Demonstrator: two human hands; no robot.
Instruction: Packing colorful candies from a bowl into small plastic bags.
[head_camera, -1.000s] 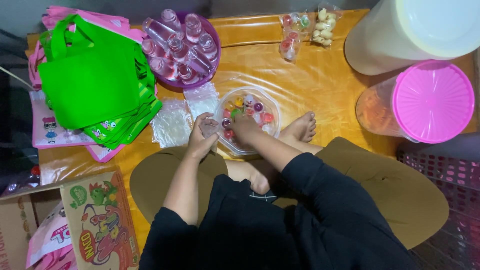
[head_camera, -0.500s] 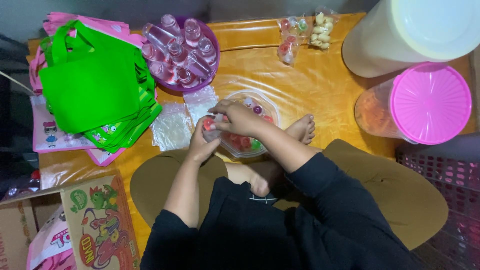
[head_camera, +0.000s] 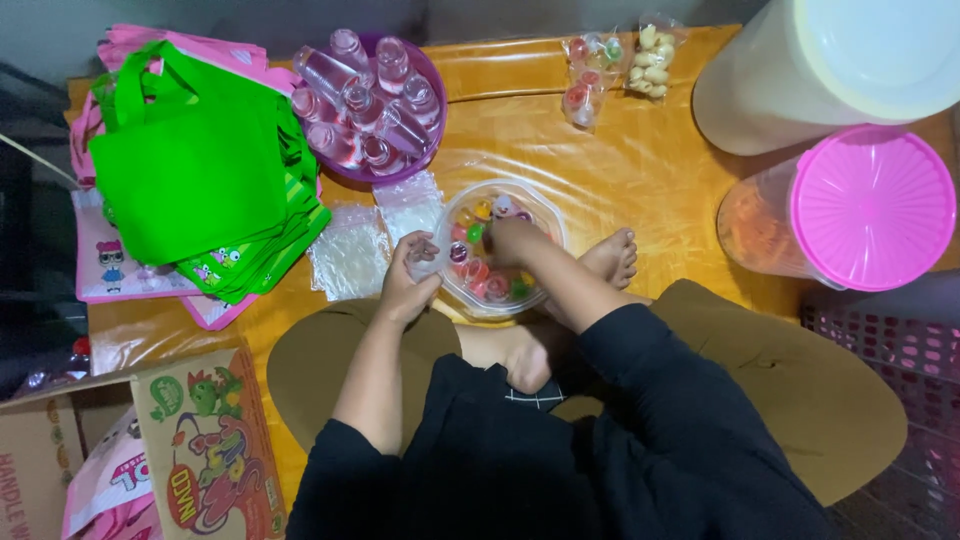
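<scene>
On an orange floor mat (head_camera: 620, 160), the right hand (head_camera: 515, 240) dips, grip unclear, into a bowl of jelly cups (head_camera: 497, 252); left hand (head_camera: 408, 280) pinches a clear bag (head_camera: 425, 262). Two filled packets (head_camera: 610, 62) lie ahead; empty bags (head_camera: 350, 250) wait.

We see a softly lit scene from above. Glare streaks the glossy orange floor mat (head_camera: 640, 170) and glints on the clear bottles (head_camera: 365, 110). The green bags (head_camera: 190, 180) look oversaturated. Left and bottom edges fall dark, the black sleeve (head_camera: 650, 440) loses detail, and straight edges bow slightly outward.
</scene>
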